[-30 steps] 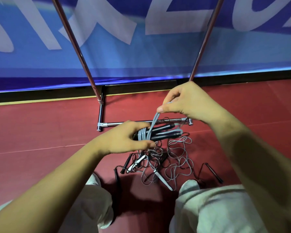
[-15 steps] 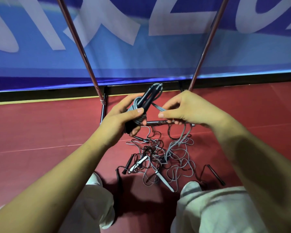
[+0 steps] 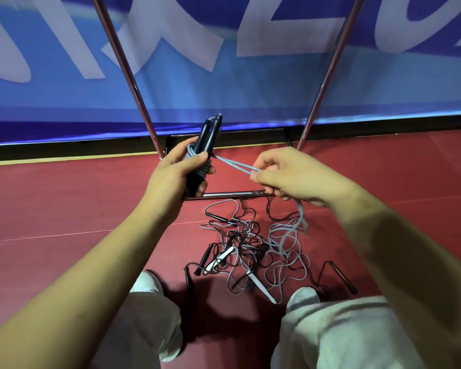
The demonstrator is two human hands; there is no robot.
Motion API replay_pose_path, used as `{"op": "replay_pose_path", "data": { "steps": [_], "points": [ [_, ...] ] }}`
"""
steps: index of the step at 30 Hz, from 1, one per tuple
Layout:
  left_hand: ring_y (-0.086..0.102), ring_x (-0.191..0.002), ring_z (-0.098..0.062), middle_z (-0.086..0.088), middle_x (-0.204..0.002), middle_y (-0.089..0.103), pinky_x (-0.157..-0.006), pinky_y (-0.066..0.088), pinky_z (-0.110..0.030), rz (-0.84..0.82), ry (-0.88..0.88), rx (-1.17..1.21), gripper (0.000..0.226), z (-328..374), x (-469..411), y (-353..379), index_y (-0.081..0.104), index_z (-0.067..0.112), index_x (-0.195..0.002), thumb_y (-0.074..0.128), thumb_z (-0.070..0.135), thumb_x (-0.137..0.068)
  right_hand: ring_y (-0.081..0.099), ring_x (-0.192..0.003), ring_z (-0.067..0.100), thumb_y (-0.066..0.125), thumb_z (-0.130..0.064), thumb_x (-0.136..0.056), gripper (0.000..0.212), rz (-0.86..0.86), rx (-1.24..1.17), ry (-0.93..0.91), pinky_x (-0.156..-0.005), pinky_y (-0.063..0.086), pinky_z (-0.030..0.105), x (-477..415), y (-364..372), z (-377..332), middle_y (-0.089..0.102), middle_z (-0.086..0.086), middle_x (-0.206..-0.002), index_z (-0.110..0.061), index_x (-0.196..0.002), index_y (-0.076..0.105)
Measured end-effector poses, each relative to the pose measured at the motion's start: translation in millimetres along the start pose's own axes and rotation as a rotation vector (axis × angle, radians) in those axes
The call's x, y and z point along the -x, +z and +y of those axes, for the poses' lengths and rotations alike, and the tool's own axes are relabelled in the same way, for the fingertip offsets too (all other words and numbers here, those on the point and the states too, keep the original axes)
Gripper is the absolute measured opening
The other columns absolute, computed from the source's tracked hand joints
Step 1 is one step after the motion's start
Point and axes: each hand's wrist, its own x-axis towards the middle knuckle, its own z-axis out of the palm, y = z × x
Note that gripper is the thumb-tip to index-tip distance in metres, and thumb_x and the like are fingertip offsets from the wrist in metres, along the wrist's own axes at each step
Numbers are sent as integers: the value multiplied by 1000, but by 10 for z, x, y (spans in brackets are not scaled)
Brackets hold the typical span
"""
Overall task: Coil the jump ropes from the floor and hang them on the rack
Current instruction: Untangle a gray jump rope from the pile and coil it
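The left hand curls fingers and thumb round two dark plastic jump-rope handles, held upright with pale grey-blue cord wound about them. The right hand pinches a doubled stretch of that cord between thumb and forefinger, taut from the handles. The slack drops to the red floor, where a tangled heap of black and grey jump ropes lies just before the metal rack's base bar, near the floor's far edge.

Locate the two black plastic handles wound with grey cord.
Head view, left of centre: the black handles sit in the left hand, beside the rack's left pole.
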Motion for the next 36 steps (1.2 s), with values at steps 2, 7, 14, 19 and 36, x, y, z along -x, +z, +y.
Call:
{"op": "replay_pose_path", "data": {
  "steps": [2, 7, 14, 19, 36],
  "points": [
    [44, -45, -20, -14, -75, 64, -47, 34, -24, 41, -6, -83, 23, -7, -9, -5, 59, 6, -116, 60, 10, -93, 38, -43, 13, 65, -14, -92, 10, -15, 2, -23, -42, 30, 22, 28, 4, -44, 55, 5, -57, -11, -82, 66],
    [54, -59, -22, -5, -82, 64, -52, 43, -28, 4, 132, -745, 31, -136, -55, -81, 49, 19, -103, 75, 24, -87, 42, -43, 7, 72, -17, -86, 8, -51, 114, -116, -42, 33, 18, 97, 65, -111, 60, 0, -54, -11, -82, 76],
    [62, -74, -22, 7, -73, 61, -66, 48, -32, -341, 168, -1307, 37, -254, 66, -31, 52, 28, -95, 78, 47, -75, 38, -46, 5, 74, -17, -80, 8, -21, 313, -209, -47, 32, 22, 109, 179, -142, 51, -9, -49, -12, -73, 76],
    [43, -50, -8, 12, -48, 46, -52, 34, -24, -509, 147, -1243, 37, -263, 202, 110, 66, 35, -92, 71, 67, -73, 40, -45, 2, 78, -18, -75, 7, 24, 318, -240, -46, 34, 18, 112, 98, -130, 53, -8, -48, -14, -70, 76],
    [44, -45, -23, -22, -70, 54, -46, 29, -32, -404, 77, 58, 40, -105, 112, 83, 46, 13, -132, 45, 32, -98, 52, -53, 13, 58, -27, -97, 22, -32, 40, -65, -51, 43, 22, -13, -80, 28, 62, 5, -65, -12, -89, 73]
  ]
}}
